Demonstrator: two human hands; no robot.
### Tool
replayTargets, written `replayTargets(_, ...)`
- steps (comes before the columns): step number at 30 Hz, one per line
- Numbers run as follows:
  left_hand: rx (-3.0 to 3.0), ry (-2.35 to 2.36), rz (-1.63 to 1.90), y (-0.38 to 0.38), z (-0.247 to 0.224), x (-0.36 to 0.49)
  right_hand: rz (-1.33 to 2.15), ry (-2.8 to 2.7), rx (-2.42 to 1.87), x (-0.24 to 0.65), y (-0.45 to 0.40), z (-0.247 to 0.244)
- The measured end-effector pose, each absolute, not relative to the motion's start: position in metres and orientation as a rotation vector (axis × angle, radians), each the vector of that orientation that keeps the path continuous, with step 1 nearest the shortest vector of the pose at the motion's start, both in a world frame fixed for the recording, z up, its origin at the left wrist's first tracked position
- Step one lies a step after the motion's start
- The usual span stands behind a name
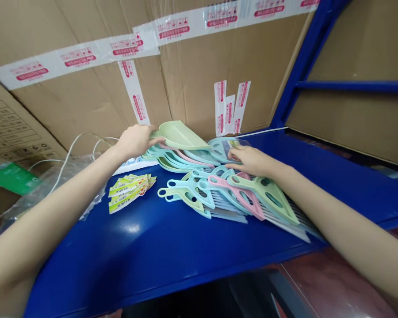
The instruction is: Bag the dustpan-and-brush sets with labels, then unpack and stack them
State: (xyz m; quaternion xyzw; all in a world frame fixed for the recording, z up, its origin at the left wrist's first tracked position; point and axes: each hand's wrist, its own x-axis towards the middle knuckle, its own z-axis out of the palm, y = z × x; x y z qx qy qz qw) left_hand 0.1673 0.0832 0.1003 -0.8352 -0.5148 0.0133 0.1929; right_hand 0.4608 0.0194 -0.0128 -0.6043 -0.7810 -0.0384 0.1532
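Note:
My left hand is closed around the left end of a pale green dustpan, which lies tilted over a nested stack of dustpans, mostly light blue with a pink one among them. At the back right, my right hand has its fingers closed on the bristle end of a light blue hand brush. A patterned label or clear wrap shows by those fingertips. In front of the stack lies a spread pile of small brushes, including a pink brush and a green brush, their handles pointing left.
Several yellow-green printed cards lie on the blue shelf, left of the brushes. Behind them is a white power strip. Clear plastic bags and white cords are at the left. A taped cardboard box stands behind; a blue metal post rises at right.

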Motion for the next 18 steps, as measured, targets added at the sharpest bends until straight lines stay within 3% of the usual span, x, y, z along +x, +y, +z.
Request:
replayTargets(12, -2.562, -1.262, 0.167, 0.124, 0.126, 0.17, -0.389, -1.96, -1.835, 0.47, 0.003, -0.01)
replayTargets(18, -2.583, -1.143, 0.118, 0.121, 0.097, 0.204, -0.407, -1.742, -1.811, 0.475, 0.001, -0.011)
